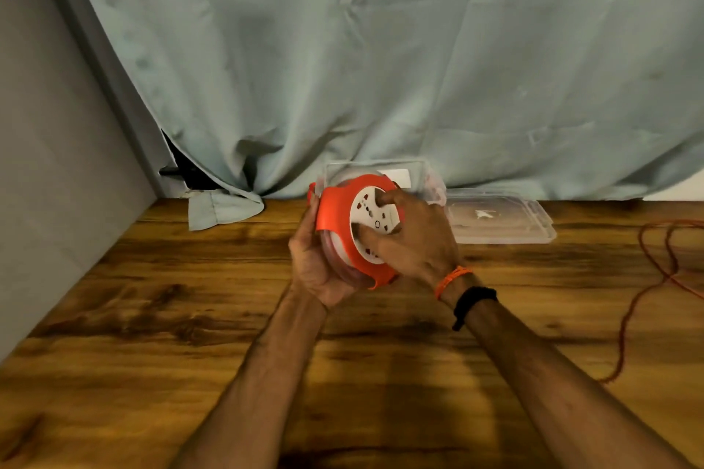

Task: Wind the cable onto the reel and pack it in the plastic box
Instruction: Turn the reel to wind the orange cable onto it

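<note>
Orange: one reel point(335, 217), one loose cable point(647, 278) | one plastic box point(426, 175) | left hand point(316, 259) grip cupping reel | right hand point(415, 236) fingers pressing its face

We see a dim, warm-toned frame with no strong highlights. Light arrives from above and slightly behind the camera, so the forearms cast a broad, soft shadow onto the wooden table point(152, 316) between and below them. We note a dull sheen on the table near the right edge, without hard glare. The curtain point(381, 49) is evenly lit, with soft fold shadows and a dark gap at its lower left. Wide-angle distortion bows the table edge and leans the left wall point(38, 164) inward. We find detail soft overall: the right hand point(415, 236) is slightly motion-blurred, and the clear plastic box point(430, 179) shows faint, smeared edges.
</note>
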Motion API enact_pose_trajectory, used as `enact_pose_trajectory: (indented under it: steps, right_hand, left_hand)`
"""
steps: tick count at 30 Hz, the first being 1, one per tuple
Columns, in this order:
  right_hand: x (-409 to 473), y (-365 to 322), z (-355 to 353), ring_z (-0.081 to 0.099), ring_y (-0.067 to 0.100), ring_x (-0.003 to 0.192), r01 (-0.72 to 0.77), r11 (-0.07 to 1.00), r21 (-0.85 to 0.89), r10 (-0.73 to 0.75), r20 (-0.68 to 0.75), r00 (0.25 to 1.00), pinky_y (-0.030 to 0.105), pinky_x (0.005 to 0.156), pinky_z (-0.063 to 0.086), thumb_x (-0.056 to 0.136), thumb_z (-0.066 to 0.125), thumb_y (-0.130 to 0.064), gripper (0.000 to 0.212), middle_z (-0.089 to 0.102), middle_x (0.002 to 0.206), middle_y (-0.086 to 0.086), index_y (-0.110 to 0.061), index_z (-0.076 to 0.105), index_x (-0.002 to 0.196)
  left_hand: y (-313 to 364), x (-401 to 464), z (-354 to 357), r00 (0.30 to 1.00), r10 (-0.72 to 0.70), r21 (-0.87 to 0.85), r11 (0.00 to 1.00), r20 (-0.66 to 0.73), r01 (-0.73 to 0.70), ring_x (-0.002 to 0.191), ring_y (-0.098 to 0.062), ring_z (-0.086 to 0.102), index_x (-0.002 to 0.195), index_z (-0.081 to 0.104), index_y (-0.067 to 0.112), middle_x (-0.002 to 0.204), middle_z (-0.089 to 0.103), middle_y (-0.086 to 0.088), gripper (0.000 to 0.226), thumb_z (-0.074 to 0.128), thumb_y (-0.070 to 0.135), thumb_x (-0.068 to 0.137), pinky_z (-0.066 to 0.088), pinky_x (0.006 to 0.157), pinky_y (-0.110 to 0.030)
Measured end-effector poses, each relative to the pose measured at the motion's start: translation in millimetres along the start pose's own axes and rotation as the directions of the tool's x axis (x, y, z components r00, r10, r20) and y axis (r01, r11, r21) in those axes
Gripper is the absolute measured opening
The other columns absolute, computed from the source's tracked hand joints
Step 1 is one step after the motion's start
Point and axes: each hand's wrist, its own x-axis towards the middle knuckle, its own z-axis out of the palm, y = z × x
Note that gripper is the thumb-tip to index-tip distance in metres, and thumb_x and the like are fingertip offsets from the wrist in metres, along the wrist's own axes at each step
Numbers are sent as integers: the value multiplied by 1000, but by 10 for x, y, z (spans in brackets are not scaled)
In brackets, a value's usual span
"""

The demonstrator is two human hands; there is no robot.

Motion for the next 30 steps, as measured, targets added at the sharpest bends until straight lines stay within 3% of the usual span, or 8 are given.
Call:
enact_pose_trajectory:
  steps: [2,6,8,12,15,18,25,30]
  right_hand:
    - [-16,10,85,65,15,92,-177,978,108,177,2,984,28,72,56,57,64,-70,63,69,109,-7,-31,62,106]
    - [-19,73,183,67,6,65,-367,874,319,372,46,927,21,55,46,65,68,-67,42,69,59,-12,-25,64,61]
    - [-49,110,201,62,2,61,-293,925,242,294,34,955,21,55,46,71,63,-71,47,67,60,-11,-24,61,61]
    - [-166,260,108,68,15,77,13,992,-123,-26,-111,994,33,73,58,75,54,-72,56,74,90,-3,-26,62,106]
    - [-235,360,-30,67,14,69,293,907,-301,-335,-98,937,32,70,56,75,55,-62,50,72,72,-9,-31,57,115]
    - [-277,374,-108,67,18,74,465,781,-417,-508,9,861,32,64,54,74,49,-58,55,73,85,-9,-35,52,123]
    - [-243,379,-55,68,29,79,541,660,-522,-617,35,786,38,68,50,72,55,-50,59,74,95,0,-38,51,130]
    - [-183,414,40,66,21,75,411,844,-345,-483,-155,862,28,72,46,60,66,-52,61,72,75,-6,-40,60,120]
  left_hand:
    - [-77,12,-42,999,42,27,999,-12,-42,120,-38,59,142,53,11,135,59,-21,80,42,68,87,50,99,-52]
    - [-201,30,-147,997,72,27,997,8,-72,116,-37,64,133,62,11,126,67,-20,76,47,67,83,54,92,-52]
    - [-246,26,-202,996,79,25,997,28,-80,114,-37,65,133,63,13,125,67,-20,77,46,68,82,55,88,-52]
    - [-291,30,-266,995,73,20,997,61,-75,119,-37,62,137,60,15,132,64,-18,77,44,70,85,51,96,-54]
    - [-273,39,-250,991,95,28,995,96,-98,123,-38,59,140,56,14,135,62,-18,77,37,71,90,47,102,-53]
    - [-250,37,-230,990,87,48,995,111,-93,127,-40,53,148,45,11,142,53,-21,84,38,71,90,42,106,-55]
    - [-269,25,-162,991,51,49,997,125,-58,124,-39,58,143,51,6,137,58,-24,86,43,70,86,48,103,-52]
    - [-334,106,-182,988,122,56,990,92,-127,131,-42,49,142,51,4,141,53,-26,82,42,66,88,32,114,-58]
